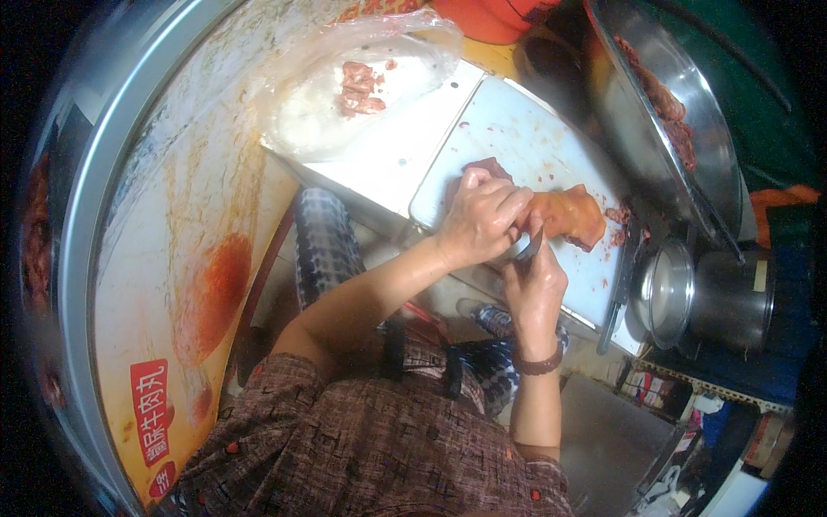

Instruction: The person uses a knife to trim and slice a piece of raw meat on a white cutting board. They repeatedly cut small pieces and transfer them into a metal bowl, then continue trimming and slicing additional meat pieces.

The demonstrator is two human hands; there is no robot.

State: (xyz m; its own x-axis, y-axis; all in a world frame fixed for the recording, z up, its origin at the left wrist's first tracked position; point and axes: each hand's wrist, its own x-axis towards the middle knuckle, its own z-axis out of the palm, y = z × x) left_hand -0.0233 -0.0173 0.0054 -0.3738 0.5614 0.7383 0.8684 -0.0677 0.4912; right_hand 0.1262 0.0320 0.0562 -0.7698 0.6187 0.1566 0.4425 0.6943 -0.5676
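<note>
My left hand grips a chunk of meat over the white cutting board. One part of that chunk, a smooth orange-brown piece, extends to the right of my fingers; dark red meat shows on the far side of my left hand. Close beside it, my right hand is closed around a small knife, its dark blade partly hidden by the fingers. The knife lies against the near side of the meat. Meat scraps are scattered near the board's right side.
A longer knife rests along the board's right edge. Beyond it stand a small metal bowl, a steel pot and a large metal basin containing meat. To the left, a clear plastic bag holds meat pieces.
</note>
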